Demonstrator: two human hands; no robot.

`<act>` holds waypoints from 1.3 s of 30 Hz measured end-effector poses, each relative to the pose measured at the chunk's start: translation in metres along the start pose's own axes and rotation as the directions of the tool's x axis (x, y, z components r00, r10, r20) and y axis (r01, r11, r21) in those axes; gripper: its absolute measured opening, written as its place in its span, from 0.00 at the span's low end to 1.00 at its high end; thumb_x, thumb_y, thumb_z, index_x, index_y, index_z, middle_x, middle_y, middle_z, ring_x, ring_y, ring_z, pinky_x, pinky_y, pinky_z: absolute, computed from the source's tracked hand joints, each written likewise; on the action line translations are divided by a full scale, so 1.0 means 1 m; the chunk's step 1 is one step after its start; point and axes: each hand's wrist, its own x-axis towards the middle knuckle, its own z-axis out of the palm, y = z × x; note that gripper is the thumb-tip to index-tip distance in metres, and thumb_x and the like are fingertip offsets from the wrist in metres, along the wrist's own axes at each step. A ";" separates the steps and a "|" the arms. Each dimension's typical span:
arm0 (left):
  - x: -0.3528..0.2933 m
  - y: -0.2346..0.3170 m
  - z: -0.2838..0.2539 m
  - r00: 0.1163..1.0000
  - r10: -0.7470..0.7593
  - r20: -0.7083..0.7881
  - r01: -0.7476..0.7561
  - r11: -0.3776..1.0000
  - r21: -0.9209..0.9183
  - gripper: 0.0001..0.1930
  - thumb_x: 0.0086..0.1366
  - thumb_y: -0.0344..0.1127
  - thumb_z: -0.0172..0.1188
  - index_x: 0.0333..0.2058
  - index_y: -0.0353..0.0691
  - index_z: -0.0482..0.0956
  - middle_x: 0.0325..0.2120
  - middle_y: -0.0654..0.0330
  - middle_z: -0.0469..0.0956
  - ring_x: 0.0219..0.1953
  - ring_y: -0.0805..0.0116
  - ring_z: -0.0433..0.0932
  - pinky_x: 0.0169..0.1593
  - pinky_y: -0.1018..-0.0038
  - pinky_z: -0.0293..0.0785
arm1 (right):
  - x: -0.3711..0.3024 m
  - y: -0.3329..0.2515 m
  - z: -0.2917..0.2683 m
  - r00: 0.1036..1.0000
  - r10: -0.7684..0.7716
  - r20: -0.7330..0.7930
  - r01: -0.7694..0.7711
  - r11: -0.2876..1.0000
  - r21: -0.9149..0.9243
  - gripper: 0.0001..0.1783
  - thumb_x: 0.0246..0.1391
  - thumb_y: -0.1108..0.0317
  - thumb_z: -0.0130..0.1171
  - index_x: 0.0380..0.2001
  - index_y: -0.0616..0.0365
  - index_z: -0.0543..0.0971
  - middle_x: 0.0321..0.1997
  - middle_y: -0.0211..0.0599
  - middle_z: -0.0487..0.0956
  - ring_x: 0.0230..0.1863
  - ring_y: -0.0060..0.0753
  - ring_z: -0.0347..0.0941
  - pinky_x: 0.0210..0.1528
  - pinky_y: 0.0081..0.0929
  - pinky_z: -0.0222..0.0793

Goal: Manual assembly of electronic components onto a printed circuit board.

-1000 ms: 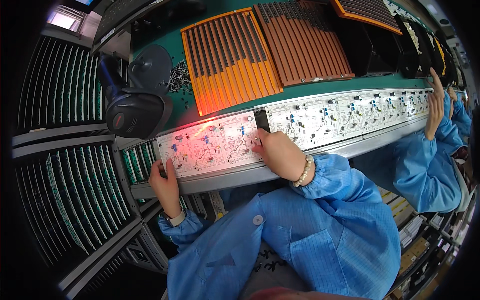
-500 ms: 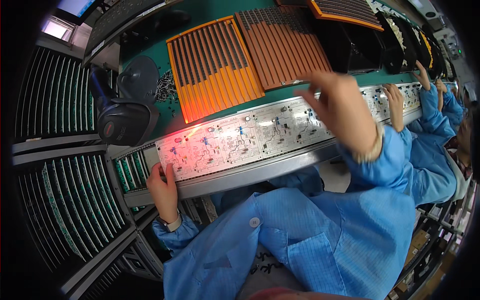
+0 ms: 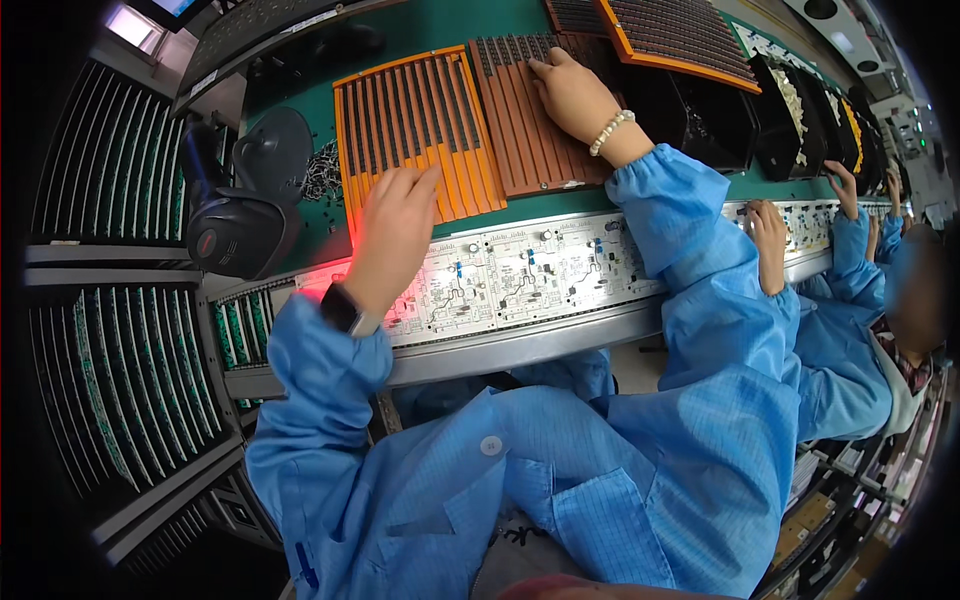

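Well, left hand (image 3: 390, 236) overlies a ridged orange tray (image 3: 420, 125), right hand (image 3: 580, 96) a brown tray (image 3: 525, 140); can't tell if fingers (image 3: 426, 188) pinch.

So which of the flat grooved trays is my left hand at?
The leftmost orange grooved tray, nearest the black barcode scanner. Your right hand is at the brown grooved tray beside it; the other orange-edged tray sits farther right.

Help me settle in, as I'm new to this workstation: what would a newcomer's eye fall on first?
Likely the orange slotted tray at upper centre, with the left hand over its lower part; beside it, the right hand is over the brown slotted tray. Below, white circuit boards form a long row, with red light on its left end near a black barcode scanner.
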 end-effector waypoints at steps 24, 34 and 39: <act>0.007 0.009 0.006 0.999 -0.048 -0.006 0.047 0.994 -0.096 0.03 0.57 0.31 0.63 0.31 0.40 0.81 0.28 0.59 0.75 0.38 0.61 0.75 0.44 0.65 0.60 | -0.017 0.001 -0.043 0.973 -0.167 0.160 0.155 0.984 0.087 0.08 0.51 0.72 0.63 0.35 0.61 0.85 0.34 0.46 0.83 0.33 0.43 0.81 0.40 0.30 0.79; -0.114 0.022 -0.015 0.944 -0.231 0.236 0.300 0.897 -0.324 0.08 0.53 0.24 0.67 0.32 0.35 0.80 0.32 0.57 0.78 0.38 0.57 0.76 0.44 0.67 0.70 | -0.041 -0.062 -0.076 0.985 -0.166 0.050 0.150 0.961 0.233 0.09 0.51 0.73 0.63 0.36 0.62 0.79 0.31 0.38 0.78 0.30 0.31 0.78 0.34 0.23 0.75; -0.120 0.020 -0.001 0.974 -0.189 0.124 0.221 0.918 -0.330 0.06 0.55 0.27 0.66 0.31 0.37 0.79 0.32 0.60 0.77 0.39 0.59 0.73 0.44 0.68 0.68 | -0.064 -0.108 -0.093 0.979 -0.188 0.077 0.146 0.915 0.377 0.07 0.49 0.74 0.62 0.33 0.61 0.77 0.30 0.41 0.76 0.29 0.39 0.79 0.33 0.31 0.76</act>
